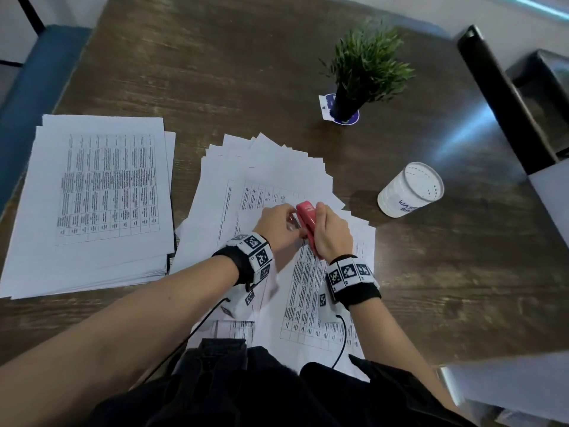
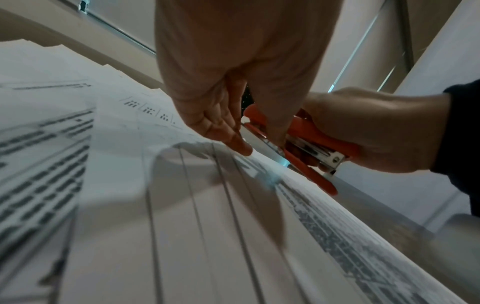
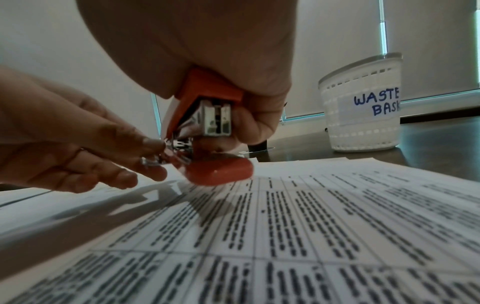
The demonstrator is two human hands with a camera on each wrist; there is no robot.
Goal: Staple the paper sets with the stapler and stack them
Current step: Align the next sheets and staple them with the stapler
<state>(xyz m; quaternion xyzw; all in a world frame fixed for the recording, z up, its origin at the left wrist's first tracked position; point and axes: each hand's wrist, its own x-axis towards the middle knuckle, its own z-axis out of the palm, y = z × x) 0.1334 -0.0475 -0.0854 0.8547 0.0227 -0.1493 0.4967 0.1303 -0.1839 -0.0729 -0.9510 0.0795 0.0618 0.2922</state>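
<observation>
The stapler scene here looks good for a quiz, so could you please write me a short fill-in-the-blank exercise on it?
1. The right hand grips a stapler coloured ____.
2. The white basket carries a handwritten label starting with the word ____.
3. The neat paper stack lies to the person's ____ of the fanned sheets.
4. The left hand has its fingers at the stapler's opened ____ parts.

Missing words: red; WASTE; left; metal

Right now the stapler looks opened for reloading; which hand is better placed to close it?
Probably the left hand: its fingers already touch the metal parts. The right hand grips the red stapler, steadying it.
</observation>
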